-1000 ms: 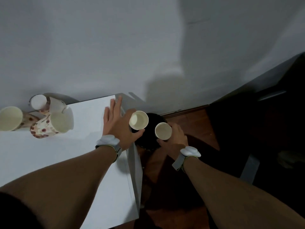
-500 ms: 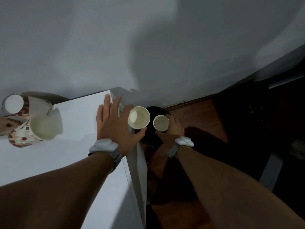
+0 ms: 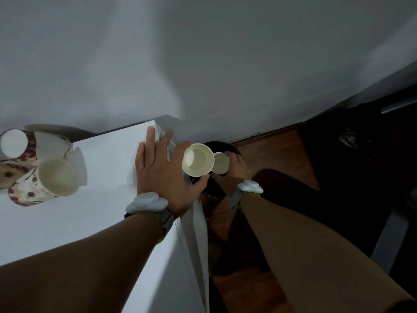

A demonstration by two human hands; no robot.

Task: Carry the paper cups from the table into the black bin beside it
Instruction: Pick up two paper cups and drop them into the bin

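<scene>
Hands at centre frame, each grasping one plain white paper cup. Left hand (image 3: 164, 175) pinches the larger cup (image 3: 198, 159) between thumb and forefinger past the white counter (image 3: 108, 199) edge. Right hand (image 3: 235, 172), lower, clasps the smaller cup (image 3: 221, 163) directly over the round black bin (image 3: 223, 147). Since a second ago both cups have closed together above the bin mouth; release seems imminent. Spotted paper cups (image 3: 45, 172) remain at the counter's left edge.
</scene>
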